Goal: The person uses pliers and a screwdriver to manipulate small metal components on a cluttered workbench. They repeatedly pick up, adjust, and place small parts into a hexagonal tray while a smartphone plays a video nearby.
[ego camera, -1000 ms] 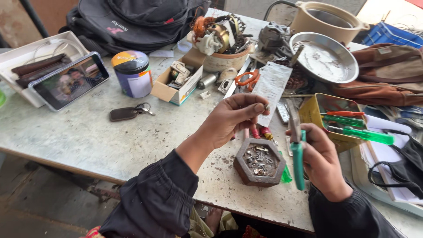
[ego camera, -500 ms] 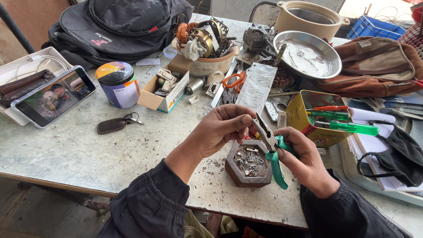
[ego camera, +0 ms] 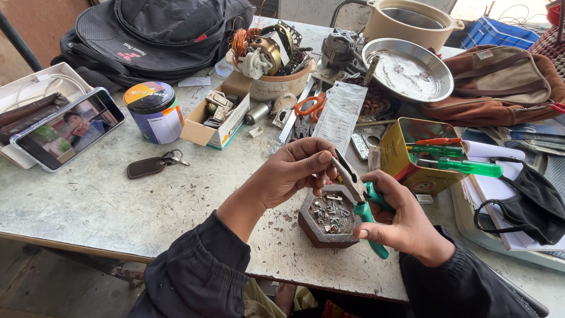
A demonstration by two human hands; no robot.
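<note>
Both hands [ego camera: 294,174] closer together, one pliers [ego camera: 358,194], one tray [ego camera: 312,227].

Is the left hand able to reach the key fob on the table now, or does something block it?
Probably yes. The left hand is pinching something small at the tip of the pliers, but the table between it and the key fob is bare. It would have to release that piece first.
</note>
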